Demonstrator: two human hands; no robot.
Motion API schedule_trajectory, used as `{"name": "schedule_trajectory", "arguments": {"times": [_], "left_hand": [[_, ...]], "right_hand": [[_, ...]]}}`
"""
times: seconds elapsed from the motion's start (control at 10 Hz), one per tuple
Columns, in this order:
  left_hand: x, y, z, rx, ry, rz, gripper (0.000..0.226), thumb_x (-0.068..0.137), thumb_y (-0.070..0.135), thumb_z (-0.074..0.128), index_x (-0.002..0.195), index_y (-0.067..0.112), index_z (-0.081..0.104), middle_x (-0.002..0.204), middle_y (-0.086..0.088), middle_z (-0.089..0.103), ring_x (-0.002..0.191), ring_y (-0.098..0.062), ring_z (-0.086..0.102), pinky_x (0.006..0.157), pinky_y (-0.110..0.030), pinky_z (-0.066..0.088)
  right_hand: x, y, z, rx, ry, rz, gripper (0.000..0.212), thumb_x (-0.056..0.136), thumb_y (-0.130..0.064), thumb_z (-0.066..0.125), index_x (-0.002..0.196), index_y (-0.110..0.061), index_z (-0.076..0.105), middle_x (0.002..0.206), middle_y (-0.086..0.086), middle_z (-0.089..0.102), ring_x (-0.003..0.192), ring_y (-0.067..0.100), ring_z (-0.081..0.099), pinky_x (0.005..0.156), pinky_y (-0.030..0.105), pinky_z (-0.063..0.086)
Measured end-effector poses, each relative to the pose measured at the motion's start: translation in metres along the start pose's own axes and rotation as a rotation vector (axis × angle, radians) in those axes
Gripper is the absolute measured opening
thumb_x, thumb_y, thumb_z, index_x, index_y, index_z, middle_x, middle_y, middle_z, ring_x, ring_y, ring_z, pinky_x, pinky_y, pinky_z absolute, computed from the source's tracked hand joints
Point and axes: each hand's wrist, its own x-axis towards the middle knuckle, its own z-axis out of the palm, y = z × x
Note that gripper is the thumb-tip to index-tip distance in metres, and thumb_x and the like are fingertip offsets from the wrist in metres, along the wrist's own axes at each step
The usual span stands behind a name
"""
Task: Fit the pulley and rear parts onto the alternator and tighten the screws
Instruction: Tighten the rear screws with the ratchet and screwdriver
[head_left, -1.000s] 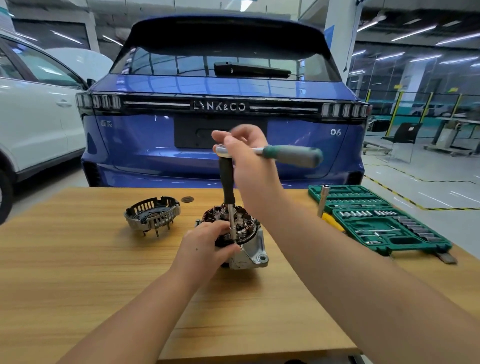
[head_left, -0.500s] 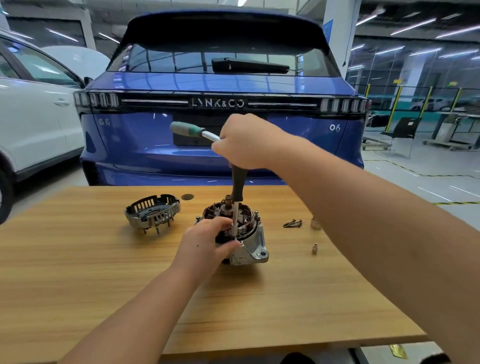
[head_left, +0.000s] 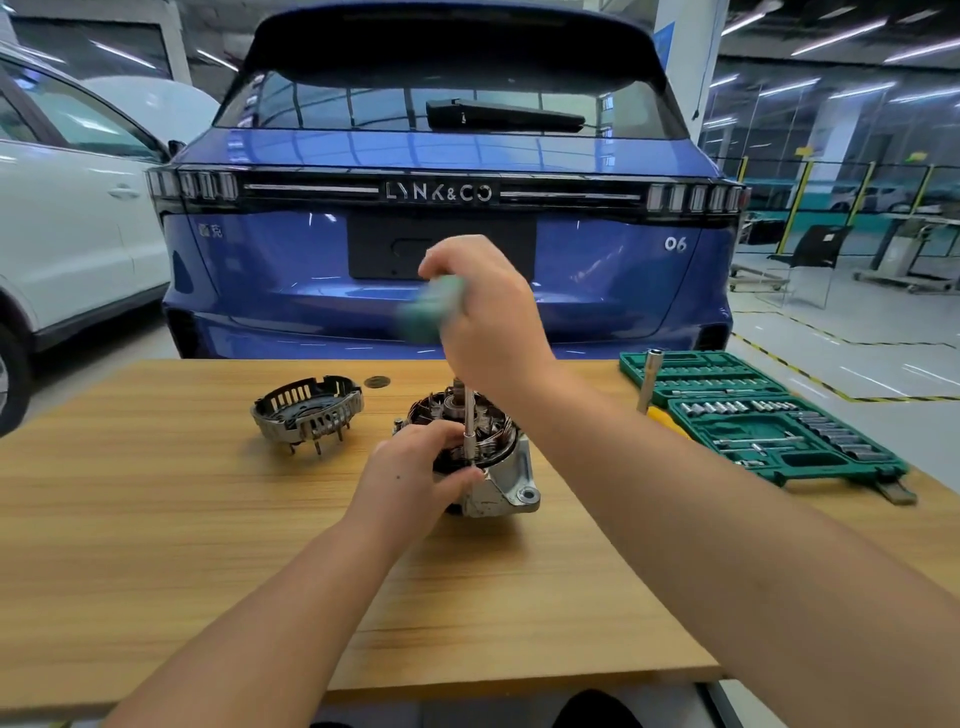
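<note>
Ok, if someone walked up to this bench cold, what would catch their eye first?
Probably the blue car filling the background right behind the wooden table. Next, mid-table, the two hands on the alternator: the left hand steadies it while the right hand grips a blurred green-handled ratchet above it. The open green socket set lies at the right.

Bright ceiling strip lights (head_left: 852, 36) are reflected as glare on the blue car (head_left: 447, 291); the green tool handle (head_left: 434, 306) is motion-blurred, and edges are bowed at 3 and 9 o'clock.
</note>
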Motion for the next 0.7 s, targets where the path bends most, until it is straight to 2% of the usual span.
{"name": "schedule_trajectory", "arguments": {"times": [0.1,0.2,0.3,0.4,0.5,0.6,0.7], "left_hand": [[0.000,0.000,0.000,-0.013,-0.001,0.007,0.044,0.085,0.041,0.076,0.124,0.026,0.064,0.105,0.015,0.061,0.097,-0.005,0.055,0.092,-0.031,0.051],[-0.001,0.001,-0.001,-0.017,-0.005,0.007,0.043,0.085,0.040,0.075,0.124,0.027,0.064,0.110,0.011,0.065,0.100,-0.005,0.056,0.094,-0.033,0.052],[-0.001,0.002,-0.002,-0.012,-0.014,-0.005,0.045,0.085,0.041,0.075,0.127,0.029,0.062,0.115,0.014,0.064,0.108,-0.004,0.056,0.100,-0.036,0.050],[-0.001,0.002,-0.002,0.002,-0.024,-0.007,0.047,0.085,0.043,0.074,0.129,0.030,0.061,0.119,0.013,0.064,0.109,-0.002,0.055,0.101,-0.036,0.049],[0.000,0.002,-0.001,-0.004,-0.016,-0.019,0.047,0.085,0.043,0.075,0.128,0.030,0.062,0.117,0.014,0.064,0.109,-0.002,0.055,0.101,-0.036,0.049],[0.000,0.002,-0.001,0.003,-0.010,-0.036,0.047,0.085,0.044,0.075,0.128,0.030,0.062,0.117,0.012,0.064,0.110,-0.006,0.057,0.102,-0.040,0.048],[0.000,0.001,0.000,0.002,-0.020,-0.043,0.047,0.086,0.044,0.074,0.129,0.030,0.060,0.118,0.013,0.063,0.112,-0.008,0.056,0.103,-0.042,0.046]], "right_hand": [[0.007,0.000,-0.007,-0.521,-0.171,-0.254,0.027,0.102,-0.022,0.047,0.121,-0.011,0.064,0.108,0.005,0.061,0.092,0.027,0.053,0.075,0.042,0.046],[0.024,-0.009,-0.017,-0.703,-0.383,-0.263,0.041,0.105,-0.048,0.031,0.117,-0.022,0.061,0.101,-0.003,0.055,0.090,0.020,0.049,0.072,0.035,0.036],[0.050,-0.021,-0.034,-0.777,-0.521,-0.053,0.040,0.105,-0.045,0.037,0.079,-0.020,0.053,0.078,-0.003,0.054,0.071,0.022,0.053,0.058,0.032,0.036],[0.063,-0.031,-0.037,-0.637,-0.706,0.255,0.026,0.101,-0.030,0.056,0.091,-0.006,0.056,0.071,-0.001,0.059,0.062,0.018,0.054,0.050,0.026,0.041],[0.049,-0.033,-0.031,0.591,-0.483,0.979,0.021,0.100,-0.017,0.049,0.118,-0.007,0.048,0.075,0.003,0.072,0.071,0.020,0.072,0.062,0.032,0.053],[0.027,-0.015,-0.020,1.124,-0.049,1.082,0.022,0.101,-0.020,0.050,0.120,-0.010,0.058,0.096,0.003,0.076,0.084,0.018,0.072,0.066,0.034,0.045],[0.015,-0.005,-0.012,1.080,0.173,0.859,0.012,0.100,-0.017,0.054,0.104,-0.012,0.065,0.099,0.006,0.073,0.089,0.017,0.068,0.076,0.032,0.051]]}}
